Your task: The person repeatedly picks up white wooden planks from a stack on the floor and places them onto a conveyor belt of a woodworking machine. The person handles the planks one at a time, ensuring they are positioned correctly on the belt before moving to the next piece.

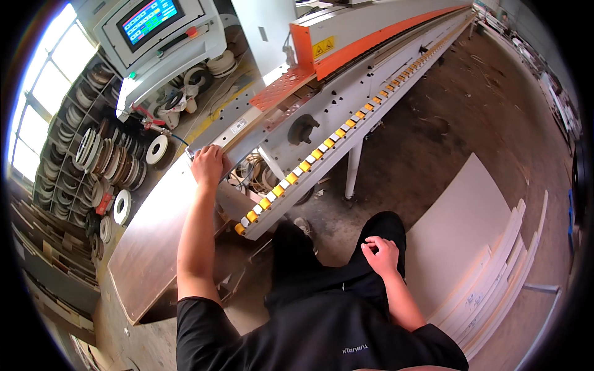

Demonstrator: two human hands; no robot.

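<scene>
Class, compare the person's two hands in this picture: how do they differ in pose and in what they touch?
The left hand reaches forward with the arm stretched out; the right hand stays near the body. The left hand rests on the machine's edge; the right hand lies curled against the dark trousers. Both are bare and hold nothing loose.

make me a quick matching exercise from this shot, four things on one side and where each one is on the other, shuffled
Things:
1. left hand
2. right hand
3. control screen
4. stacked white panels

Places:
A. top left, above the machine
B. on the floor at the person's right
C. on the near end of the machine
D. by the person's dark trouser leg

Pairs: 1-C, 2-D, 3-A, 4-B
</scene>
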